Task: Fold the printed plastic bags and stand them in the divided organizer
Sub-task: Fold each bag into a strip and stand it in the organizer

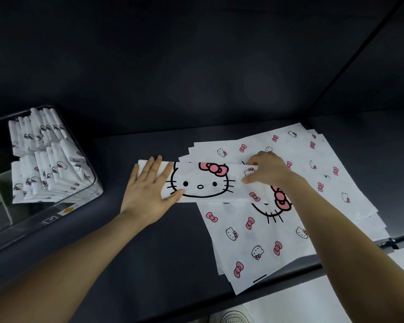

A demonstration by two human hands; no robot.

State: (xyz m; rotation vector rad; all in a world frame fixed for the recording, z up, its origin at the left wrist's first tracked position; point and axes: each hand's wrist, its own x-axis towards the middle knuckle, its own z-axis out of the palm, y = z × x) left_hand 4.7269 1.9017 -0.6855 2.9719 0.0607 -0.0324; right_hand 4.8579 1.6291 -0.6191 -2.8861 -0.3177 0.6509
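Half done perhaps, with folded bags (44, 159) packed upright in the organizer (33, 220) well left of the left hand (147, 190), flat and open on the part-folded bag (201, 183), right hand (266, 170) pinching its other end over the unfolded stack (254, 234).

Count of things
One left hand (149, 192), one right hand (265, 170), one part-folded bag (203, 183), one organizer (95, 183) and one shoe (233, 317) showed; flat bags (266, 241) and stood bags (44, 159) overlapped uncountably.
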